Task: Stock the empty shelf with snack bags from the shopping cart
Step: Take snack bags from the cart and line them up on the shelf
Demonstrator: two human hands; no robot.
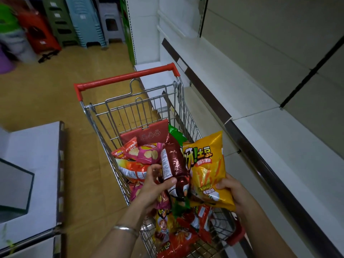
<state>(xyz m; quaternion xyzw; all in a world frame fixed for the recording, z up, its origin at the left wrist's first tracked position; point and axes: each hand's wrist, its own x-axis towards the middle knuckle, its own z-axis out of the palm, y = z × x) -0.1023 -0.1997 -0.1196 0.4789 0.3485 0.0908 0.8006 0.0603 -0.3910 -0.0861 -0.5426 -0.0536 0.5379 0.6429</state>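
Observation:
A wire shopping cart [104,127] with a red handle stands in front of me, filled with several snack bags [143,155] in pink, orange and red. My left hand [154,185] grips a dark red bag [173,164] by its lower end above the cart. My right hand [232,192] holds a yellow snack bag [206,168] upright beside it, fingers curled round its right edge. The white empty shelf [270,131] runs along the right side of the cart, with a dark front rail.
A lower white shelf [201,116] lies under the top board, close to the cart's right wall. A white display unit [37,164] stands at my left. Stacked plastic stools [83,19] line the far end of the tan floor aisle.

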